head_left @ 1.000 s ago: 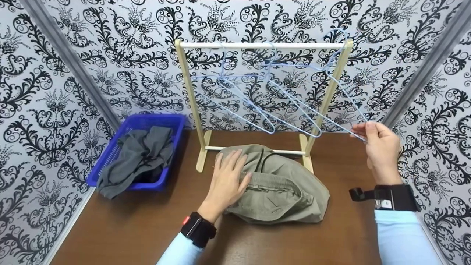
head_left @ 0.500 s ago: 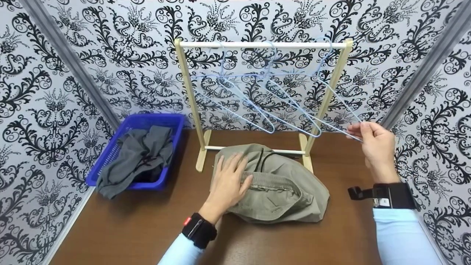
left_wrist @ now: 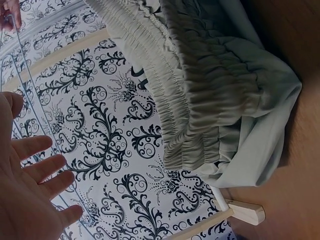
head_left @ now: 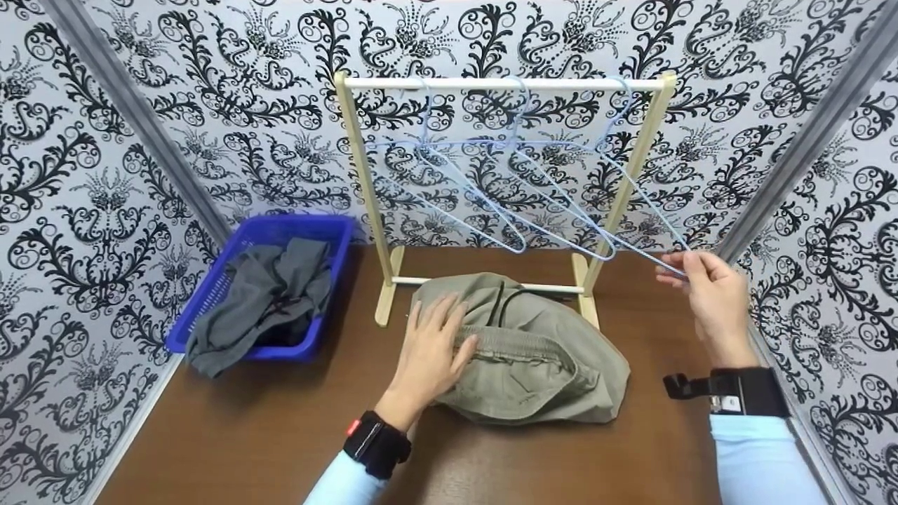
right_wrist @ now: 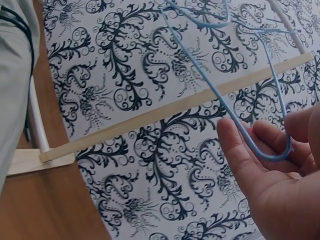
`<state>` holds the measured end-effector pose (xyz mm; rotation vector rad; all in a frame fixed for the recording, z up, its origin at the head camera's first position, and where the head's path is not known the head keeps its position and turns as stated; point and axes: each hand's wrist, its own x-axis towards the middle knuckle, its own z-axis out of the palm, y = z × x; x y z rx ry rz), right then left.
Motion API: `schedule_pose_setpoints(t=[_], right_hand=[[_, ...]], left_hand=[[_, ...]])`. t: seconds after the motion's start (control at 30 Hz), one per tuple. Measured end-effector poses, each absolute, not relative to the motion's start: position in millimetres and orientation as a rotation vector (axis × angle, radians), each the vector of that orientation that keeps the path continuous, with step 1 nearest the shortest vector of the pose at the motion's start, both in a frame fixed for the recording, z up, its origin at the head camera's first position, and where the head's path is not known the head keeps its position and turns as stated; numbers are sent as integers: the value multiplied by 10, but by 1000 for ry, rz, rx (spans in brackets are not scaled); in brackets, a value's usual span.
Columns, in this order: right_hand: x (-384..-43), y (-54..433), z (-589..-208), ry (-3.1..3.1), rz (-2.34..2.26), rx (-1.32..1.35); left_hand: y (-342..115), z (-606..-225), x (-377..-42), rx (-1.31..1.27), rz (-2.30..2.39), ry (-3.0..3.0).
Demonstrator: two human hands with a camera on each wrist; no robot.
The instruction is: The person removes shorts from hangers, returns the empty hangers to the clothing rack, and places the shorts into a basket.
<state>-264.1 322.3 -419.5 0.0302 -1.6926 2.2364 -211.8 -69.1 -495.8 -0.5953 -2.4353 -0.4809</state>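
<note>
My right hand (head_left: 717,301) pinches the lower corner of a light blue wire hanger (right_wrist: 205,77), whose hook lies at the right end of the rack's white top bar (head_left: 463,84). Two more blue hangers (head_left: 517,116) hang to its left on that bar. Over the left side of the olive-green shorts (head_left: 540,379) is my left hand (head_left: 428,351), its fingers spread and straight; the left wrist view shows the palm holding nothing. The shorts lie bunched on the table before the rack, with the elastic waistband (left_wrist: 205,75) facing up and a dark drawstring showing.
A blue plastic basket (head_left: 330,280) stands at the left with a dark grey garment (head_left: 259,294) draped over its front rim. The wooden rack's right post (head_left: 635,175) and feet stand behind the shorts. Patterned walls enclose the brown table (head_left: 280,435) at the back and sides.
My right hand has moved left and slightly down with the hanger, and the hook has come from above the bar's right end down onto the bar. My left hand stays almost still.
</note>
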Motion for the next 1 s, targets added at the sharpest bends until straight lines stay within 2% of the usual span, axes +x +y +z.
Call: schedule_pose_setpoints(t=[0.53, 0.8, 1.0], right_hand=[[-2435, 3078, -4605, -2003, 2156, -68], [-2341, 2890, -4812, -2191, 1918, -101], [-2276, 2751, -4962, -2185, 1905, -94]], left_hand=[[-639, -5111, -1964, -502, -617, -2414], [-551, -5209, -1876, -524, -664, -2412], [-485, -5297, -1807, -564, -649, -2443]])
